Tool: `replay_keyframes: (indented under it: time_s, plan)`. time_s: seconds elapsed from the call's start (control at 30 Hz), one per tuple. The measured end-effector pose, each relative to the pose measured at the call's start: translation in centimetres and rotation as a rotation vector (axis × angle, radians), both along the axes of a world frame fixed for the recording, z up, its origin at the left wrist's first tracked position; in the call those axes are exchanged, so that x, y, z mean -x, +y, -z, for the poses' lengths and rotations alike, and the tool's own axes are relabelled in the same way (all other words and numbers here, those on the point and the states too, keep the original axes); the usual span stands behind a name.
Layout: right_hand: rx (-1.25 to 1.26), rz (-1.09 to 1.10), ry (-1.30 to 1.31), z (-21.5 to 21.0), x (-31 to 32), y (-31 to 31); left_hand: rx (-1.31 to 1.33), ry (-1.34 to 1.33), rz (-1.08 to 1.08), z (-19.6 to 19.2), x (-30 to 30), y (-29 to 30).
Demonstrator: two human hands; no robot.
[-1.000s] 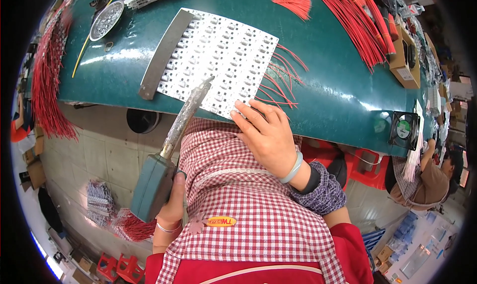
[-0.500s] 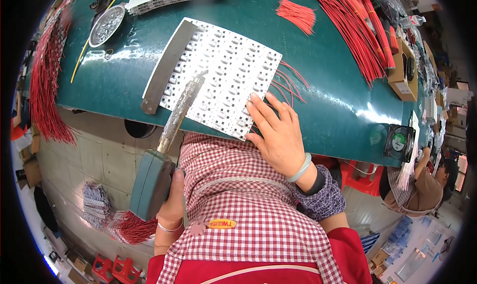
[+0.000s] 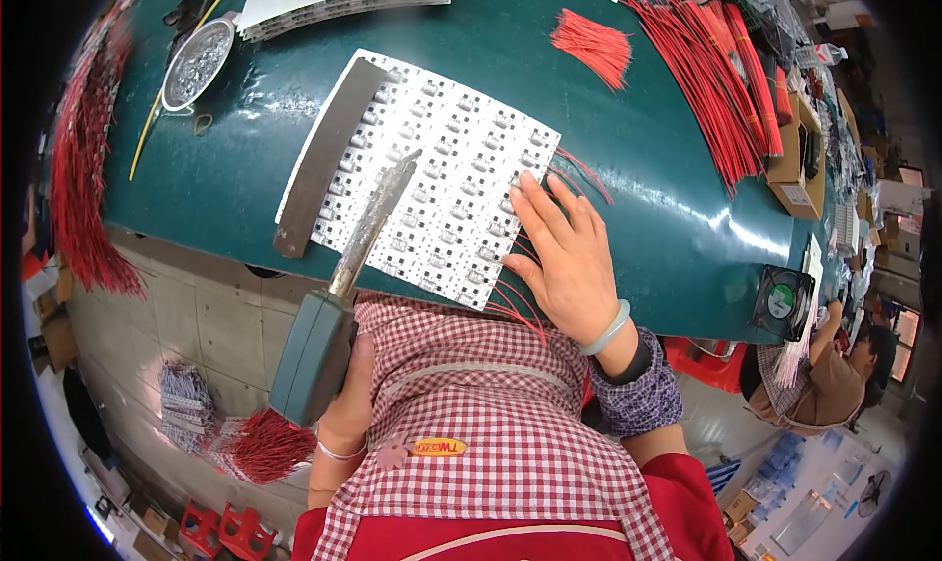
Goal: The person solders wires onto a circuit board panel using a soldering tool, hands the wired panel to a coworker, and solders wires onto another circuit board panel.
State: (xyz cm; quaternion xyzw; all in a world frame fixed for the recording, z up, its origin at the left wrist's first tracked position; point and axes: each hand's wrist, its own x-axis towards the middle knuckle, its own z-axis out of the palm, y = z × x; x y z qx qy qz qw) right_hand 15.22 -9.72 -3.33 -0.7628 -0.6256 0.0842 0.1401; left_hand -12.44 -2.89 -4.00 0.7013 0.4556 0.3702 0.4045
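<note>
A white circuit board panel with rows of small dark and silvery parts lies tilted at the table's near edge. A dark grey flat bar rests along its left side. My left hand is closed around the green body of a soldering gun; its crusted metal barrel slants over the panel, the tip above the panel's middle. Flat at the panel's right edge lies my right hand, fingers stretched and apart. Thin red wires stick out from that edge, above and below the hand, partly hidden by it.
A small red wire bundle and longer bundles lie at the far right. A stack of white panels and a metal bowl stand far left. A black fan sits at the right edge; a co-worker is beyond.
My right hand has slid a little right, off the panel's face, and more red wires show below it. The soldering gun's tip has shifted slightly right over the panel. The whole view has shifted slightly.
</note>
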Motion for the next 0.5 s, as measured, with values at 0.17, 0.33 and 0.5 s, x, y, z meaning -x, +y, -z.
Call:
replay_keyframes:
  time_s: [0.17, 0.33, 0.5]
  plan:
    - [-0.105, 0.041, 0.072, 0.0, -1.3, 1.0, 0.014, -0.035, -0.036, -0.5, -1.6, 1.2]
    - [-0.024, 0.062, 0.001, 0.8, -2.1, 2.1, 0.062, -0.048, -0.07, -0.2, -2.0, 2.1]
    - [-0.018, 0.066, 0.071, 0.0, -2.3, 2.1, 0.023, -0.048, -0.05, -0.6, -3.6, 3.3]
